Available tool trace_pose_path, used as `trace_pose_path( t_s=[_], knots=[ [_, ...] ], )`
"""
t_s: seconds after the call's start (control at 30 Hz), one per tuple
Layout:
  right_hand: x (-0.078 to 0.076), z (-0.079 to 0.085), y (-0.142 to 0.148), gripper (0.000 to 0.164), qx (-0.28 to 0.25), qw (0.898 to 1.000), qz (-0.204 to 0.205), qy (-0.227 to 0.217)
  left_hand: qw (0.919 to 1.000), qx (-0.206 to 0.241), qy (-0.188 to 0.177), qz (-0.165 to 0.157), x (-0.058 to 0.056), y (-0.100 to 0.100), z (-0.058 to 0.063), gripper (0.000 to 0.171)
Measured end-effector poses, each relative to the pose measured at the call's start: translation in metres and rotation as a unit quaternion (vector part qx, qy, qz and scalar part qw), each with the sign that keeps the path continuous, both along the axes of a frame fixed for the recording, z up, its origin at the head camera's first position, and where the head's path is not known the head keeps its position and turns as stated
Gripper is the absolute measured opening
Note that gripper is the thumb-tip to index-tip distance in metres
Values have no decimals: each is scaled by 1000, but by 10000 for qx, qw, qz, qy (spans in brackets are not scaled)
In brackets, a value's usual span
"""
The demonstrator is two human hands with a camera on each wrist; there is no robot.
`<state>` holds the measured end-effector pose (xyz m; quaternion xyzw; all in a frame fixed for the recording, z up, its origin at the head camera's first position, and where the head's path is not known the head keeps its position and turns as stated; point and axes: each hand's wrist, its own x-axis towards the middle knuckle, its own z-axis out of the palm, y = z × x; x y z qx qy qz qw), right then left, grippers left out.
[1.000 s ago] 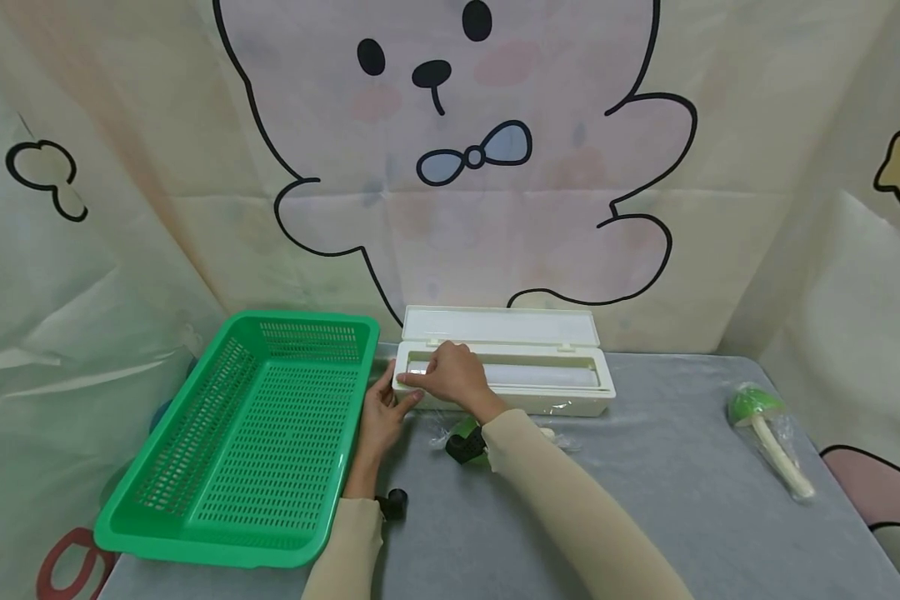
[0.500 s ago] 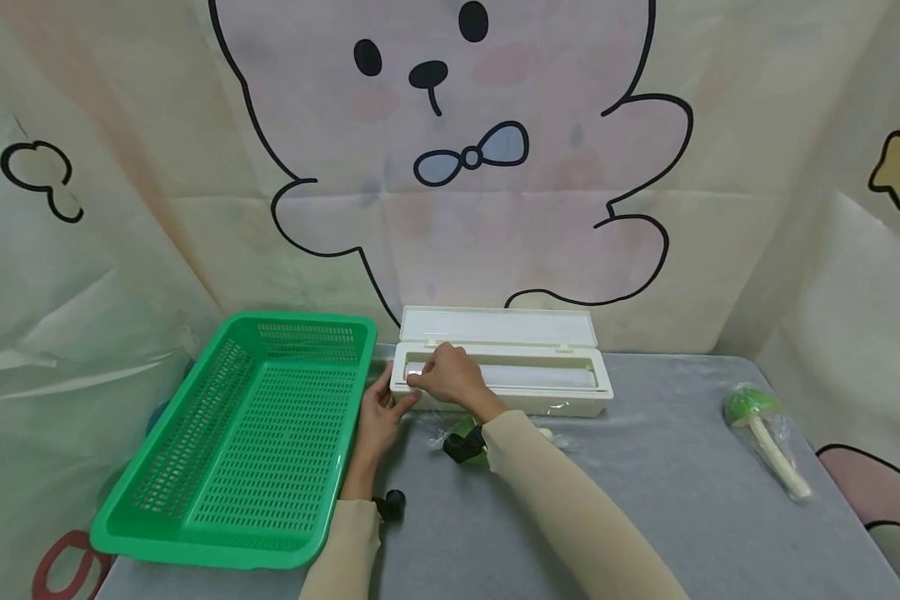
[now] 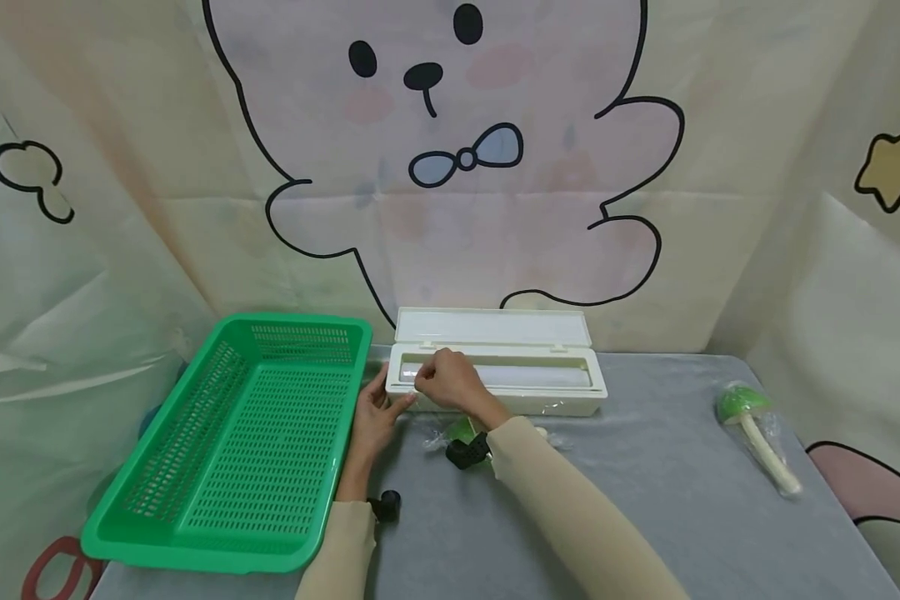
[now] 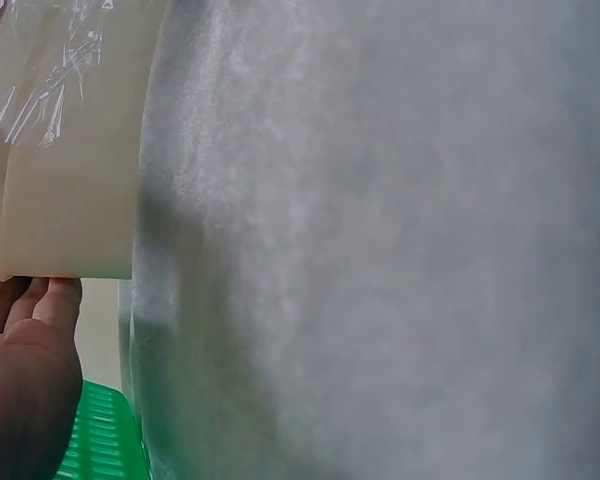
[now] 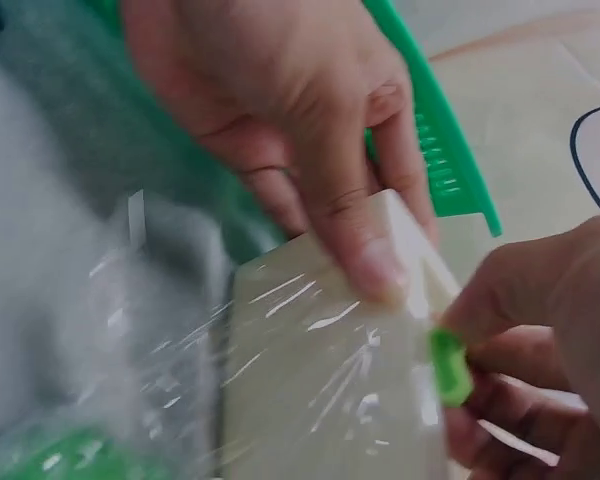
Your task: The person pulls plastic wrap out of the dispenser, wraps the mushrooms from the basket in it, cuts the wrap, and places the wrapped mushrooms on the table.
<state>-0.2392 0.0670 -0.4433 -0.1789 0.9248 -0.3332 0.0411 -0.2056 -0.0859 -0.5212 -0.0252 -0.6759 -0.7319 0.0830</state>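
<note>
A white cling film dispenser (image 3: 506, 403) stands at the back of the table, its lid (image 3: 491, 327) raised and a roll of film (image 3: 532, 377) inside. Clear film hangs over its front, shiny in the right wrist view. My left hand (image 3: 372, 421) grips the box's left end, thumb on the front and fingers round the end. My right hand (image 3: 453, 382) is over the front rim near that end; in the right wrist view it pinches a small green slide cutter (image 5: 450, 368). Below the box, partly hidden by my right wrist, lies a film-wrapped green thing (image 3: 461, 430).
A green perforated basket (image 3: 270, 560) stands on the left, close beside my left forearm. A film-wrapped, mushroom-shaped thing with green cap and white stem (image 3: 761, 442) lies at the right. A printed cloth (image 3: 450, 225) hangs right behind the grey table (image 3: 645, 483).
My right hand has slid a little to the right along the dispenser's front rim, away from its left end. My left hand keeps its grip. The whole head view has shifted slightly.
</note>
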Motion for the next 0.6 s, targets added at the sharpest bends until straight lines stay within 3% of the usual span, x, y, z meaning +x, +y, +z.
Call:
trace_pose_path(
  t_s=[0.1, 0.3, 0.43, 0.6],
  knots=[
    [6, -5, 5, 13, -196, 9986, 52, 498, 10000, -32, -67, -27, 0, -1, 2, 71],
    [12, -11, 12, 10, -314, 9905, 192, 1327, 9977, 189, -626, 199, 4, 0, 7, 72],
    [11, -10, 13, 11, -212, 9904, 204, 1352, 9953, 353, -859, 278, 3, 3, 6, 72],
    [11, -9, 10, 11, -68, 9946, -44, 1032, 9939, 433, -949, 345, 3, 4, 6, 72]
  ],
)
